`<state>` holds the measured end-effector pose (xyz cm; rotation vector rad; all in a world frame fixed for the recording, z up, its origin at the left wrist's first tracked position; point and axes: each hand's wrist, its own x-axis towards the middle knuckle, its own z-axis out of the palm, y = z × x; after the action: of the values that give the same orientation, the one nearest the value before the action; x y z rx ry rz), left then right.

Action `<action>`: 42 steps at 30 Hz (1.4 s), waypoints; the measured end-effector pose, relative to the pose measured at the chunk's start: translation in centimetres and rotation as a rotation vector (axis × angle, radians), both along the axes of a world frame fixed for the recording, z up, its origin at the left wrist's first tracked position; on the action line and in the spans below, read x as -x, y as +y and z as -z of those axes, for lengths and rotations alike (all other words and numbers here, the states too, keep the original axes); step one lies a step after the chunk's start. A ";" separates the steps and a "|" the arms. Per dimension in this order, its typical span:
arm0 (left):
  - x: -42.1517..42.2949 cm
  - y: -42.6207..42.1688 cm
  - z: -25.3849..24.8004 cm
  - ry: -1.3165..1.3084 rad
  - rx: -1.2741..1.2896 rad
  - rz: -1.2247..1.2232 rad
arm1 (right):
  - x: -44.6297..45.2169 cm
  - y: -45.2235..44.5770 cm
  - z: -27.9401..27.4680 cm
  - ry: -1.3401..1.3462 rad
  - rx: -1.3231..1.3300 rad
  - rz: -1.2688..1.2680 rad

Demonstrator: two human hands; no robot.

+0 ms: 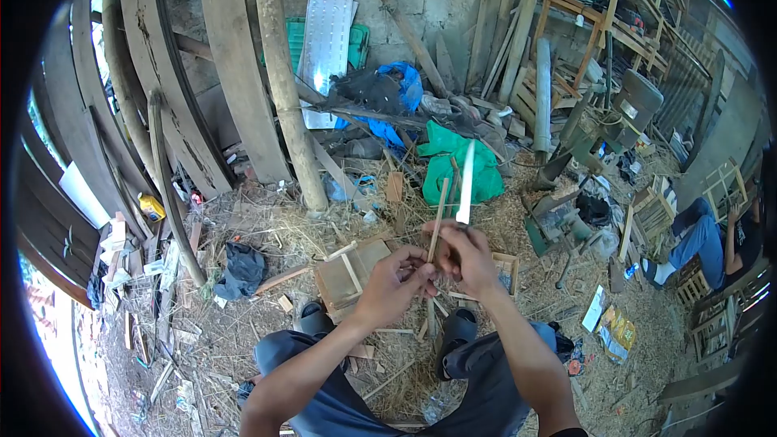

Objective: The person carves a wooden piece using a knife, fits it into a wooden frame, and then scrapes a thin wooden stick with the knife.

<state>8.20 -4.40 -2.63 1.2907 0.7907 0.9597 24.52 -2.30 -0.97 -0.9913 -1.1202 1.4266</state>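
Wooden strip (439, 214), its length pointing forward, sits pinched in the fingers of the left hand (396, 282) while the right hand (469, 259), just right of it, clasps a near-parallel knife (467, 186).

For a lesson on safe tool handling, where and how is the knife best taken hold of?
Best grip the knife by its dark handle, coming from the wearer's side. The long, bare blade points away from the wearer, so fingers coming that way should stay clear of it. The right hand holds it at that end.
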 end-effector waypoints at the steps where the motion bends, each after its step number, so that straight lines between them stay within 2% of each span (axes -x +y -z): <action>1: 0.1 0.1 0.0 -0.099 0.049 0.013 | -0.2 0.3 -0.3 -0.174 -0.185 0.109; 2: 0.2 0.1 -0.1 -0.097 0.043 0.008 | -0.8 0.8 -0.4 -0.172 -0.191 0.105; 4: 0.2 0.1 -0.1 -0.154 -0.015 0.039 | -2.6 2.2 -0.3 -0.602 -0.441 0.270; 9: 0.4 -0.2 -1.1 -0.156 0.051 0.040 | -3.4 3.3 0.2 -0.391 -0.252 0.236; 11: 0.3 -0.4 -1.4 -0.171 0.087 0.055 | -2.5 2.4 -0.2 -0.574 -0.570 0.282; 12: 0.3 -0.4 -1.6 -0.230 0.150 0.076 | -2.5 1.8 -0.6 -0.576 -0.566 0.286; 14: 0.3 -0.4 -1.8 -0.287 0.218 0.099 | -2.2 0.6 -1.3 -0.745 -0.526 0.216; 19: 0.2 -0.8 -2.0 -0.243 0.128 0.074 | -2.1 0.1 -0.6 -0.679 -0.415 0.178; 21: 0.2 -0.9 -2.2 -0.253 0.157 0.085 | -1.6 -0.2 -0.7 -0.109 -0.260 0.069; 24: 0.5 -0.7 -2.2 -0.282 0.226 0.124 | -1.7 -1.5 -2.8 -0.003 -0.163 -0.017; 26: 0.6 -0.6 -2.0 -0.298 0.275 0.165 | -1.6 -1.3 -2.5 -0.035 -0.190 0.014; 34: -0.1 -0.9 -1.7 -0.101 0.025 0.108 | -2.2 -1.1 -2.3 -0.030 -0.172 0.029; 38: -0.2 -0.7 -1.4 -0.104 -0.015 0.110 | -2.4 -0.5 -1.6 -0.085 -0.246 0.039; 40: -0.4 -0.7 -1.3 -0.119 0.047 0.070 | -2.6 -0.1 -1.2 -0.087 -0.266 0.060; 42: -0.4 -0.6 -1.0 -0.141 0.058 0.066 | -3.2 0.1 -0.7 -0.660 -0.442 0.156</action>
<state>8.63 -4.96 -1.61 1.1781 0.6581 0.9569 27.69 -2.24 -0.30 -1.2194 -1.6986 0.6757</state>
